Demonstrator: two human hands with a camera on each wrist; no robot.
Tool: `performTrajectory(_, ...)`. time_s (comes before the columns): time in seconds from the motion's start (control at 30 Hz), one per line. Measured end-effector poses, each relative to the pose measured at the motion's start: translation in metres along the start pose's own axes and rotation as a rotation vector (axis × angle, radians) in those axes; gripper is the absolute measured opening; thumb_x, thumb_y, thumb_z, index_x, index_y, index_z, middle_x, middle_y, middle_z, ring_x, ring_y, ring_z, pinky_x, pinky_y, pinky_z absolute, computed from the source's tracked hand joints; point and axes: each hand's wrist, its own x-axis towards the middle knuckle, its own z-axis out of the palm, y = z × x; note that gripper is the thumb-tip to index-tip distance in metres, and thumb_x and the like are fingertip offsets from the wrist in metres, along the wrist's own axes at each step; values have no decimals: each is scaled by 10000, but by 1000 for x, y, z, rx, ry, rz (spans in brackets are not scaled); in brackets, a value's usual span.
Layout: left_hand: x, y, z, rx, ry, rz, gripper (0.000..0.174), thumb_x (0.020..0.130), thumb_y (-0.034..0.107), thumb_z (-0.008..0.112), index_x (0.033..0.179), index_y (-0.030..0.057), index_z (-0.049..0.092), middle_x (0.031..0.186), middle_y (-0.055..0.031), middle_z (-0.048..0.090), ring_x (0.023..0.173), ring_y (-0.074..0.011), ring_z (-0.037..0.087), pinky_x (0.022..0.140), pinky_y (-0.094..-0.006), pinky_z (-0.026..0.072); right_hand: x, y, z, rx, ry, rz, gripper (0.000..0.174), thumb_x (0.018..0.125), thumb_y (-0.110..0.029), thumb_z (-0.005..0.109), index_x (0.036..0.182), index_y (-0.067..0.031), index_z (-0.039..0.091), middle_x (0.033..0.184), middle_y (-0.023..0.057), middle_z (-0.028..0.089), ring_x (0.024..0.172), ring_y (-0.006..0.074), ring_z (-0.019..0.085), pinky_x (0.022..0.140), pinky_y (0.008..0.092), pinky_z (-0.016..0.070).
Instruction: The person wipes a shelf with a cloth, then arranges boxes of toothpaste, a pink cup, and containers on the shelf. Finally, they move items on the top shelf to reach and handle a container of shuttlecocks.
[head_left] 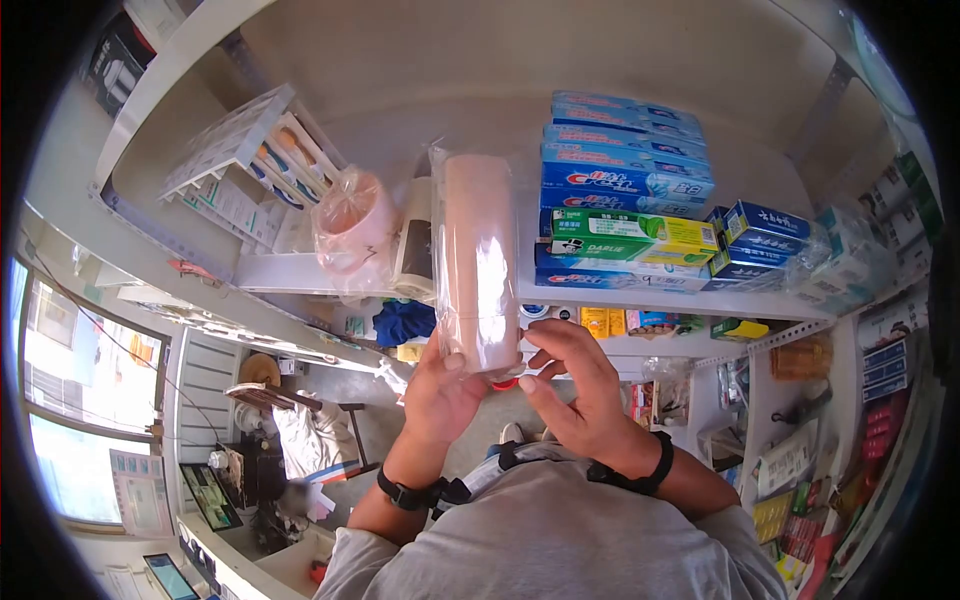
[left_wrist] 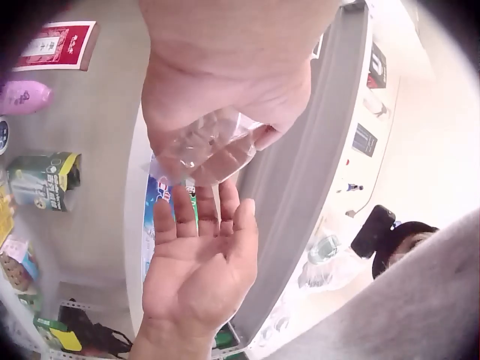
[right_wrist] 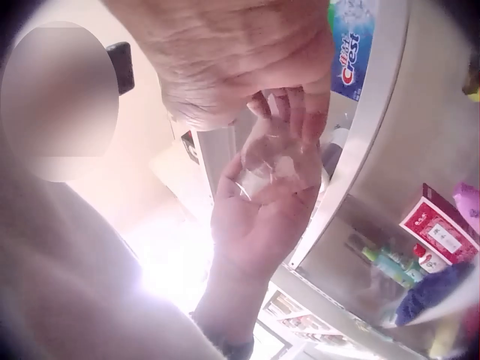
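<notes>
A tall pale-pink cylinder in clear plastic wrap [head_left: 478,225] stands upright before the shelf in the head view. My left hand [head_left: 440,395] grips its lower end, the thumb lying on its front. My right hand [head_left: 585,395] is at its lower right, fingers loosely bent, with fingertips close by the wrap. The left wrist view shows the crinkled wrap bottom under my left hand, and the right palm [left_wrist: 199,277] turned up with its fingers extended. In the right wrist view, the left hand [right_wrist: 262,225] cups the wrapped base.
On the shelf [head_left: 610,293], a wrapped pink mug [head_left: 352,225] and a dark-and-beige package [head_left: 415,240] stand left of the cylinder. Toothpaste boxes [head_left: 625,185] are stacked to the right. A white rack [head_left: 235,150] holds toothbrushes at left. More goods fill the lower shelves.
</notes>
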Motion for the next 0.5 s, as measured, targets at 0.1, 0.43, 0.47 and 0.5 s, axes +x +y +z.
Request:
performTrajectory(0.1,2,4,4,-17,-8,-4,795,907,290,630,1585,3,331,1459,-217,567,1339,-358,591,1093,-515,509,0,0,-1,-2,16,9,465,924,-11,733,1368,5,596,1341,196,587,1001,214,693,776,297,608)
performTrajectory(0.43,-33,48,-32,313,-205,-142,880,845,299,686,1567,-94,373,1537,-230,516,1426,-336,515,1186,-452,385,17,-55,-61,-462,55,-337,670,786,-88,858,1404,-66,601,1535,311,449,1319,407,567,978,459,550)
performTrajectory(0.47,-39,58,-33,357,-261,-185,880,841,300,688,1560,-107,384,1549,-230,508,1432,-330,508,1199,-443,364,19,-61,-68,-532,45,-408,689,773,-108,873,1409,-91,608,1547,318,431,1360,417,537,1025,485,528)
performTrajectory(0.5,-42,65,-31,407,-263,-218,871,847,316,673,1553,-113,395,1563,-232,494,1446,-324,492,1209,-430,339,16,-66,-73,-610,-71,-408,732,724,-185,917,1404,-179,647,1589,270,405,1407,425,489,1114,544,454)
